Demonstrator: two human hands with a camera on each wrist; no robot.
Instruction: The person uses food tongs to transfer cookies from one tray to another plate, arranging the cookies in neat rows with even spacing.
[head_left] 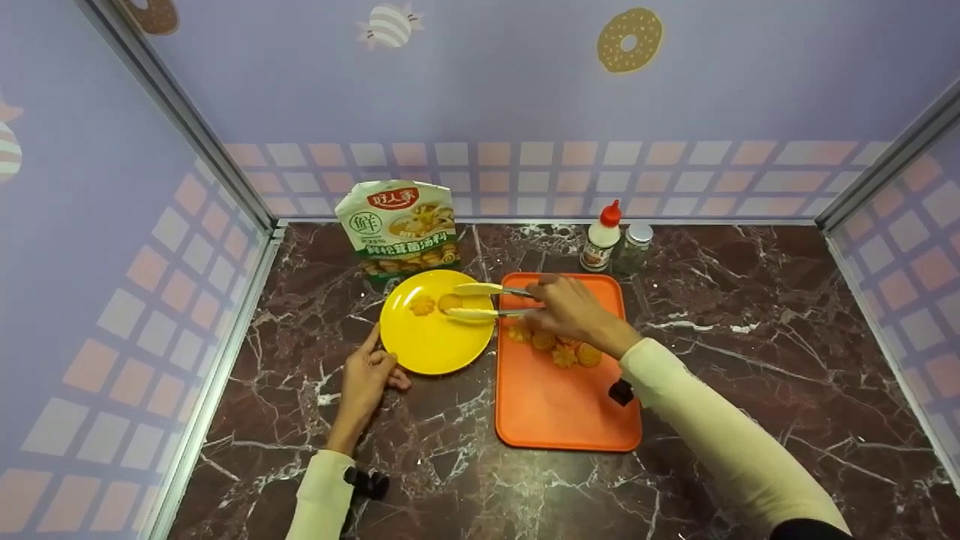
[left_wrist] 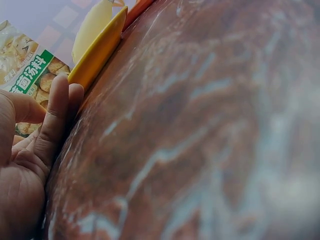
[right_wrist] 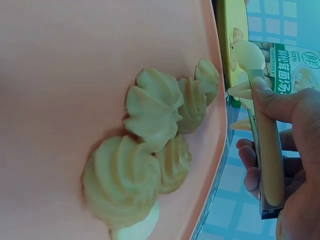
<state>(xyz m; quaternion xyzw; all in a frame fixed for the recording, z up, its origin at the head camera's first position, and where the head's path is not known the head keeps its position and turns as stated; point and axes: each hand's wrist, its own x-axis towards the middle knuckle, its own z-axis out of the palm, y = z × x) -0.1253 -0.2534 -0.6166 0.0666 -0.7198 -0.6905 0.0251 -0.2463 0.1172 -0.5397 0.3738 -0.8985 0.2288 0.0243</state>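
Looking at the table: it is dark red-brown stone (head_left: 750, 360) with white cracks in it, shiny, hard and flat. Purple walls stand round it.
Tray: the orange tray (head_left: 562, 412) is flat plastic with round corners and a low edge. It lies just beside the plate, on the right.
Plate: the yellow plate (head_left: 427, 345) is round, smooth and shallow. It could slide on the slick stone if the tongs push it.
Soup bag: a soft, crinkly bag (head_left: 397, 225) stands behind the plate. A white bottle with a red cap (head_left: 601, 240) and a small jar (head_left: 634, 246) stand behind the tray.
Right hand: the right hand (head_left: 570, 309) has its fingers curled tight round the tongs. It hangs over the top of the tray.
Left hand: the left hand (head_left: 367, 375) lies on the table with straight fingers touching the plate's edge. It holds nothing.
Tongs: the tongs (head_left: 487, 300) are long and thin, with metal arms and pale yellow tips. The tips sit on each side of one cookie over the plate.
Cookies: they are small, golden and swirly with ridges, and look dry and crumbly. One cookie (head_left: 422, 305) lies on the plate, one (head_left: 450, 302) is between the tips, and a little heap (head_left: 559, 349) waits on the tray.
What could go wrong: a hard squeeze could crack the cookie. A weak squeeze could let it slip out, since the tips look smooth.
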